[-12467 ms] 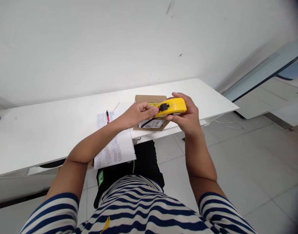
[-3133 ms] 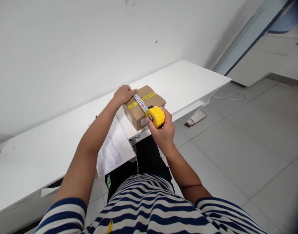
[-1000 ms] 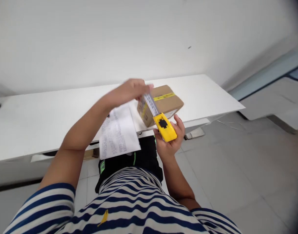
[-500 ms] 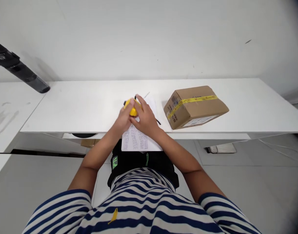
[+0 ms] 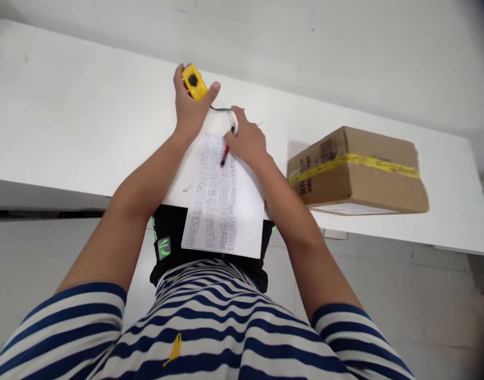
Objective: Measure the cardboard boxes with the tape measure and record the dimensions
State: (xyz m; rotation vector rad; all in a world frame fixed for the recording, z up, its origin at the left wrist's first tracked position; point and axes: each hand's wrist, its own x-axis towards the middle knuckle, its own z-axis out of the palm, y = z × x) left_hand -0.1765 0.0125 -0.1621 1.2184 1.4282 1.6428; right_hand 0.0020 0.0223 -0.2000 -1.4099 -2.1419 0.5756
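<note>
My left hand (image 5: 190, 103) is wrapped around a yellow tape measure (image 5: 195, 82) with a black square on its face, held above the far part of the white table. A thin dark strip (image 5: 221, 109) runs from the tape measure to the fingers of my right hand (image 5: 247, 138); whether it is a cord or the blade seen edge-on, I cannot tell. My right index finger is at the strip's end. A red and black pen (image 5: 225, 156) shows under my right thumb, over handwritten paper sheets (image 5: 247, 221). The sheets hang over the table's front edge.
To the right on the white table (image 5: 87, 105), a brown cardboard box (image 5: 380, 158) with yellow tape stands close to my right forearm. A grey-white wall (image 5: 324, 58) rises behind the table.
My hands have drawn apart, and the tape measure has gone up and left with my left hand. The thin strip and pen now show. My view has turned and shifted.
</note>
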